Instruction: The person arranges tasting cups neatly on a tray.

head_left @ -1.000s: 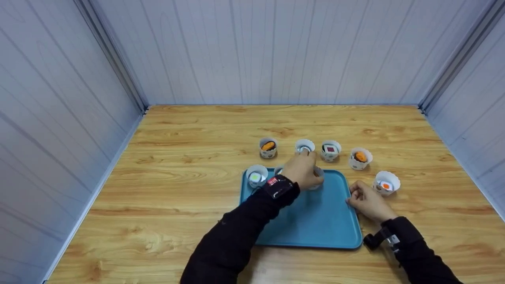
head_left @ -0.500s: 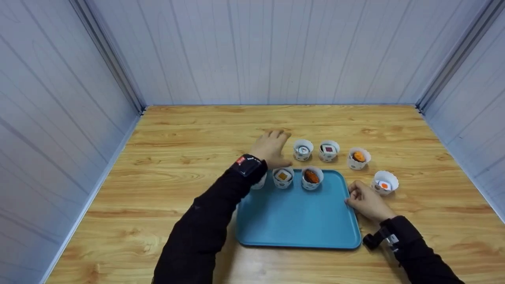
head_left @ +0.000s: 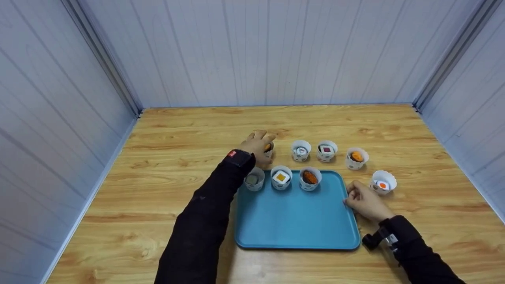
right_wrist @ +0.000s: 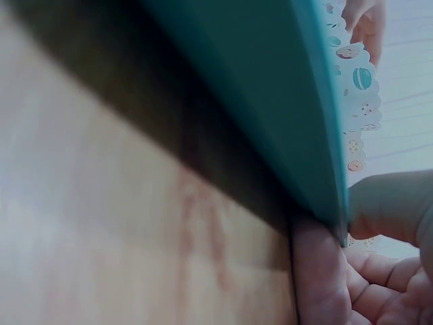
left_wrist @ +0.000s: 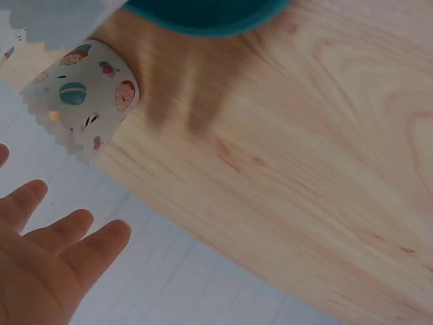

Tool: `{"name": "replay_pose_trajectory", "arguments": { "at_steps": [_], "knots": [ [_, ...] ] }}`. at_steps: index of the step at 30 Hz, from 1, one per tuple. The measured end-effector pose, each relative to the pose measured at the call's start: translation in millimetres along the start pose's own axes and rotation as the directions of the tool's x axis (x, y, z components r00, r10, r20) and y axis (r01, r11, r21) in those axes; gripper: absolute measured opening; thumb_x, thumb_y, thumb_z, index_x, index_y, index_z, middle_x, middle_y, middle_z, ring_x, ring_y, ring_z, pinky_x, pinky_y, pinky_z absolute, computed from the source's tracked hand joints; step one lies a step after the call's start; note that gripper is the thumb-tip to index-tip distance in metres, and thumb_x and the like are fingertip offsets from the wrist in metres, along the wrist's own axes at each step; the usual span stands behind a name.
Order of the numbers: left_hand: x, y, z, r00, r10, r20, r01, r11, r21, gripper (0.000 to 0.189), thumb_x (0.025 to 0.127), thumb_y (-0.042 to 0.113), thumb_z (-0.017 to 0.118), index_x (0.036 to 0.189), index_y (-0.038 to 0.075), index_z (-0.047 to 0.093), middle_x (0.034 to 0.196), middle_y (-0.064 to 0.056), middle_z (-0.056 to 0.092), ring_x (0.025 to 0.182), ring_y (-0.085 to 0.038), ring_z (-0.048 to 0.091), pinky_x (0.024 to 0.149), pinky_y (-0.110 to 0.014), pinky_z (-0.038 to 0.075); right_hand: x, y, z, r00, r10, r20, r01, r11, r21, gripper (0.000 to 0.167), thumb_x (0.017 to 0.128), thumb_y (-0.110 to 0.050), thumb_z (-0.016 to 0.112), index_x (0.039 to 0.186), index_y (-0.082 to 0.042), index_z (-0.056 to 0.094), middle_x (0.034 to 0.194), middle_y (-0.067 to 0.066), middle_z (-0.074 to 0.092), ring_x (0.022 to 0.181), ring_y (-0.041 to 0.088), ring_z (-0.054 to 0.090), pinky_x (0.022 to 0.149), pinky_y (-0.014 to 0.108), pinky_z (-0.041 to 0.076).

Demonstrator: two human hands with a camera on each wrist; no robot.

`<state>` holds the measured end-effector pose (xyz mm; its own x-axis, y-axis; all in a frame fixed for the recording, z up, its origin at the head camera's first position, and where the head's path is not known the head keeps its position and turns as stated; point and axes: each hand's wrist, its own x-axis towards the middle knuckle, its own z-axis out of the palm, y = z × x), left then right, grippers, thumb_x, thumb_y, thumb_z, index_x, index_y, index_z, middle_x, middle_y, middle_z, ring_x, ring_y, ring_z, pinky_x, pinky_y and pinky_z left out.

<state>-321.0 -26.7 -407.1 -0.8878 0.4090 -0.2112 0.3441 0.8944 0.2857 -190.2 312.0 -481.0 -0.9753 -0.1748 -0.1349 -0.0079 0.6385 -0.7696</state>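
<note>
My left hand [head_left: 256, 146] reaches over the back left of the table with its fingers spread, beside a paper cup [head_left: 270, 151] holding an orange-topped sushi piece and partly hiding it. In the left wrist view, the fingers stand apart from a cup [left_wrist: 88, 95] printed with sweets. My right hand [head_left: 369, 203] pinches the right edge of a blue tray [head_left: 296, 225]; the right wrist view has the thumb above the rim [right_wrist: 331, 122] and a finger below. Along the tray's back edge sit three cups: one in shadow [head_left: 254, 179], one with a yellow-centred roll [head_left: 281, 177], one with reddish-orange sushi [head_left: 310, 178].
Behind the tray stand a cup with a round white roll [head_left: 301, 151] and one with a dark-red-centred roll [head_left: 326, 151]. An orange-topped one [head_left: 356, 158] and an orange-centred one [head_left: 383, 182] are at right. White panels [head_left: 252, 51] border the wooden table.
My left hand has left the cup at the tray's back edge and moved left and back to the orange-topped cup, its fingers now spread. The right hand keeps its hold on the tray.
</note>
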Motion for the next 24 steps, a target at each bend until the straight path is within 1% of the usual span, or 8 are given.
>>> {"name": "replay_pose_trajectory", "arguments": {
  "at_steps": [4,6,9,11,13,18,21,24],
  "knots": [
    [1.6,0.0,3.4,0.999,-0.027,0.045,0.028,0.999,-0.024,0.064,0.091,0.023,0.064,0.150,0.027,0.038,0.165,-0.006,0.015,0.149,-0.042,0.014,0.115,-0.054,0.030,-0.3,-1,0,1.000,0.001,-0.002,-0.001,1.000,0.016,0.027,0.088,-0.008,0.064,0.108,0.003,0.050,0.086,0.006,0.051,0.071,0.010,0.049,0.059,0.021,0.043],
    [-0.3,0.3,4.0,0.999,-0.022,0.046,0.024,0.998,-0.056,0.056,0.090,0.014,0.062,0.143,0.023,0.047,0.163,-0.007,0.020,0.145,-0.040,0.026,0.108,-0.046,0.039,0.1,0,0,1.000,-0.013,-0.004,0.013,1.000,0.012,0.025,0.088,-0.007,0.064,0.107,0.003,0.050,0.085,0.005,0.051,0.069,0.009,0.049,0.059,0.021,0.042],
    [-6.1,1.5,3.6,1.000,0.027,-0.010,-0.027,0.996,-0.082,0.039,0.093,0.009,0.057,0.132,0.014,0.056,0.149,-0.014,0.040,0.125,-0.037,0.048,0.094,-0.039,0.043,0.9,1,0,1.000,-0.031,-0.003,0.031,1.000,0.005,0.024,0.088,-0.006,0.063,0.105,0.004,0.050,0.083,0.005,0.051,0.067,0.008,0.049,0.059,0.021,0.042],
    [-9.3,2.5,3.2,0.998,0.044,-0.052,-0.048,0.996,-0.079,0.034,0.096,0.011,0.055,0.130,0.012,0.059,0.136,-0.016,0.047,0.109,-0.033,0.054,0.085,-0.037,0.044,1.7,2,0,0.999,-0.043,-0.002,0.043,0.999,0.001,0.022,0.088,-0.005,0.062,0.104,0.004,0.050,0.082,0.005,0.051,0.066,0.007,0.048,0.058,0.020,0.042],
    [-8.3,2.0,4.3,0.995,0.050,-0.092,-0.054,0.997,-0.046,0.031,0.099,0.017,0.054,0.128,0.010,0.061,0.123,-0.016,0.050,0.101,-0.033,0.056,0.087,-0.039,0.046,1.7,3,0,0.999,-0.042,0.001,0.042,0.999,0.004,0.023,0.088,-0.004,0.062,0.105,0.005,0.050,0.082,0.005,0.051,0.066,0.007,0.049,0.058,0.020,0.042],
    [1.6,-1.4,7.5,0.997,0.005,-0.072,-0.005,1.000,0.002,0.038,0.096,0.013,0.059,0.133,0.009,0.051,0.126,-0.017,0.046,0.104,-0.032,0.058,0.085,-0.037,0.047,0.4,1,0,0.999,-0.039,0.006,0.039,0.999,0.025,0.025,0.089,-0.006,0.063,0.106,0.005,0.049,0.082,0.006,0.051,0.066,0.008,0.049,0.057,0.021,0.042],
    [6.1,-2.2,8.2,0.999,-0.015,-0.046,0.014,1.000,-0.015,0.051,0.096,0.017,0.060,0.144,0.011,0.041,0.140,-0.018,0.042,0.115,-0.034,0.057,0.093,-0.040,0.049,-0.1,1,0,0.999,-0.037,0.005,0.037,0.999,0.036,0.025,0.089,-0.006,0.064,0.107,0.004,0.049,0.083,0.006,0.051,0.066,0.008,0.049,0.057,0.021,0.042],
    [7.8,-2.3,9.5,0.999,0.011,-0.042,-0.012,1.000,-0.023,0.060,0.097,0.020,0.059,0.151,0.012,0.034,0.148,-0.018,0.040,0.124,-0.035,0.054,0.102,-0.042,0.046,0.1,1,0,0.999,-0.036,0.001,0.036,0.998,0.042,0.025,0.089,-0.006,0.064,0.106,0.004,0.050,0.083,0.006,0.051,0.066,0.008,0.049,0.057,0.021,0.042]
  ]
}}
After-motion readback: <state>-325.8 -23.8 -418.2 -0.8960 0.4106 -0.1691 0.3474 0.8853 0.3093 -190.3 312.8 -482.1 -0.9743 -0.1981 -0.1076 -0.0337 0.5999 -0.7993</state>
